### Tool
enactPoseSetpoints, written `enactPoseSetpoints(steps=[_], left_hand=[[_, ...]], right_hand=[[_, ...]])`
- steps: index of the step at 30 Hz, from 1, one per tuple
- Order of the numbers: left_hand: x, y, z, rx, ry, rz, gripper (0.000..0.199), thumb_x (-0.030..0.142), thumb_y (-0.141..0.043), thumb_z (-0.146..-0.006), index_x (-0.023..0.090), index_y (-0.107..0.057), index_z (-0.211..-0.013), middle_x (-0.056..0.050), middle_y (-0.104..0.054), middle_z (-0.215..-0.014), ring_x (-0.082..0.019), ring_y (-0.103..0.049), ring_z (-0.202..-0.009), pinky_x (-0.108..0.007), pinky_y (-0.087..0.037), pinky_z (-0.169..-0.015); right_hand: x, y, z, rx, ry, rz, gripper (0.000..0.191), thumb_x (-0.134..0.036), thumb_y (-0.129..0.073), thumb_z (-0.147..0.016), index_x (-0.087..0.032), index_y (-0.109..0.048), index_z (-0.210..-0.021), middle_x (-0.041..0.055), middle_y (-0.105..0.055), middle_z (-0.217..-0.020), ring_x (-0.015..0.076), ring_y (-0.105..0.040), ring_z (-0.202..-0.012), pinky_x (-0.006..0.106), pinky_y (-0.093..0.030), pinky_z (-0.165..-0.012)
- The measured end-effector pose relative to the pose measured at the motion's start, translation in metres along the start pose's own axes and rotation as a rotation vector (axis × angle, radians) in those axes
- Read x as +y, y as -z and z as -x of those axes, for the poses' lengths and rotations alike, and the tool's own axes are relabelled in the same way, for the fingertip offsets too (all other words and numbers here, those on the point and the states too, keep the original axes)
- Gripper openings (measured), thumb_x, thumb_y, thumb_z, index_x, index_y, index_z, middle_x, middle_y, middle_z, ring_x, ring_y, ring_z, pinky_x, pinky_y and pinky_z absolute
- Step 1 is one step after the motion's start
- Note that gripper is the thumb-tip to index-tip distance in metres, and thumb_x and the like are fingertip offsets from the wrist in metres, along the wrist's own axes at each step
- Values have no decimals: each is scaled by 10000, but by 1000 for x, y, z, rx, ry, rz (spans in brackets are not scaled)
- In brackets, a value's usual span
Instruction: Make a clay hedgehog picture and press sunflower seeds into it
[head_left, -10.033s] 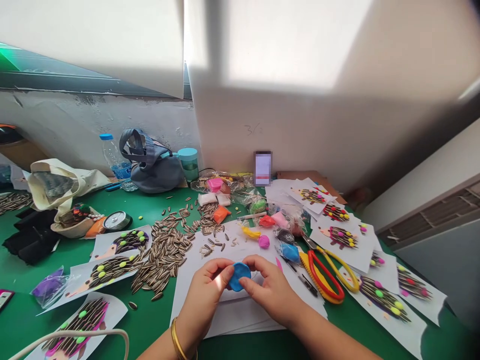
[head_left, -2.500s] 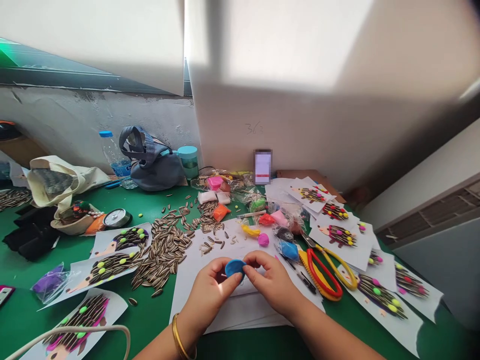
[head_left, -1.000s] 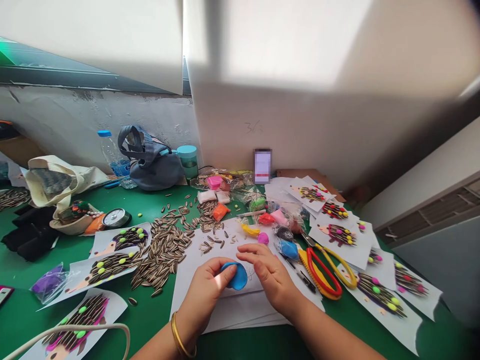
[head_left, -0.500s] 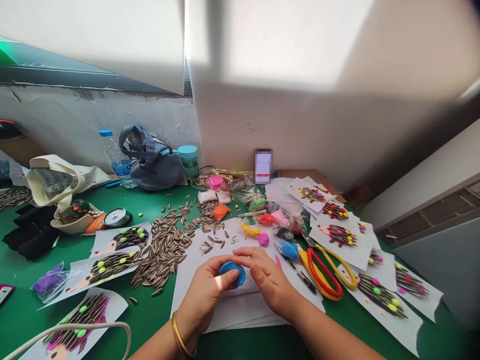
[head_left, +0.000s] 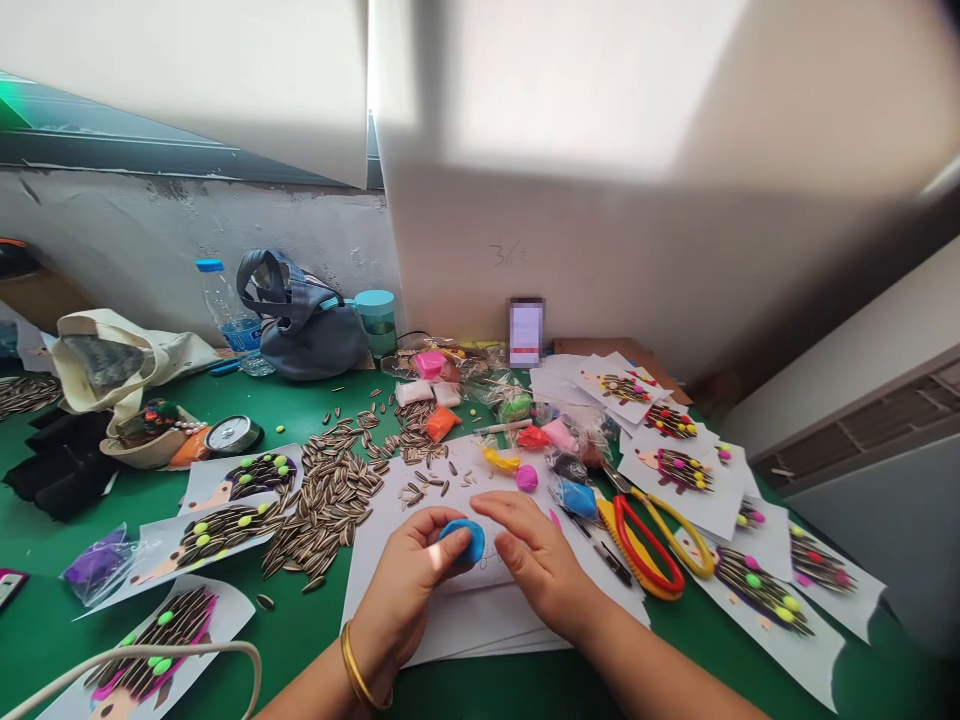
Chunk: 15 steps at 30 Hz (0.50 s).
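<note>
A flattened round piece of blue clay (head_left: 466,541) is pinched between the thumb and fingers of my left hand (head_left: 415,565), above the white paper (head_left: 465,615). Just to the right, my right hand (head_left: 536,560) has its fingers apart and holds nothing; a small gap lies between it and the clay. Part of a pencil outline shows on the paper between my hands. Beyond them lie a magenta clay ball (head_left: 527,478) and a piece of yellow clay (head_left: 501,460). A pile of striped seeds (head_left: 330,500) spreads to the left.
Scissors with red and yellow handles (head_left: 649,545), pens (head_left: 604,550) and bagged blue clay (head_left: 576,498) are at the right. Seed hedgehog pictures (head_left: 780,600) lie on both sides. A phone (head_left: 526,332), cup (head_left: 376,322), bag (head_left: 315,335) and bottle (head_left: 229,310) stand at the back.
My right hand has moved slightly right, off the blue clay. My left hand has shifted a little left and still holds the clay, now turned a little.
</note>
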<state>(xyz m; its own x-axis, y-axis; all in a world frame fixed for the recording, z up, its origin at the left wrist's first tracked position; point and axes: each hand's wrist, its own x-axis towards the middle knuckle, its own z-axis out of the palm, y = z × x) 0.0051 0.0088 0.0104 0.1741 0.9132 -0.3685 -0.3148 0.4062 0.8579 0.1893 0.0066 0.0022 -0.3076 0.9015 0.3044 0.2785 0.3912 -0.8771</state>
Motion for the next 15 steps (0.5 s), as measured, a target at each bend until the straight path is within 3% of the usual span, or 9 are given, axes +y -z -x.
enactPoseSetpoints(steps=[3,6,10,15], left_hand=[[-1,0,1,1,-10,-21,388,442,-864,-657,172,-745,-910,-61,-709,-896,-185,-623,-817,-304,-522,-765],[-1,0,2,-36,14,-52,419,467,-846,-670,163,-759,-946,-87,-722,-912,-211,-638,-832,-312,-532,-735],[1,-1,2,-5,18,-57,498,500,-828,-682,190,-741,-1061,-91,-712,-1007,-211,-653,-832,-326,-555,-716],[-1,1,-1,9,-35,-133,390,460,-856,-648,160,-747,-872,-62,-703,-858,-200,-642,-794,-301,-546,-700]], right_hand=[[-1,-2,-1,43,-112,2,350,-505,-600,-907,-244,-666,-1132,68,-661,-1074,225,-591,-1028,355,-483,-904],[-1,-4,-3,11,-224,-1,226,-419,-665,-853,-218,-676,-957,28,-657,-882,191,-596,-848,303,-483,-758],[-4,-3,-7,35,-310,-80,160,-352,-620,-848,-199,-645,-809,8,-627,-772,169,-569,-753,289,-466,-710],[-7,1,-8,32,-342,-136,148,-333,-635,-803,-199,-637,-866,4,-621,-809,171,-555,-779,292,-452,-727]])
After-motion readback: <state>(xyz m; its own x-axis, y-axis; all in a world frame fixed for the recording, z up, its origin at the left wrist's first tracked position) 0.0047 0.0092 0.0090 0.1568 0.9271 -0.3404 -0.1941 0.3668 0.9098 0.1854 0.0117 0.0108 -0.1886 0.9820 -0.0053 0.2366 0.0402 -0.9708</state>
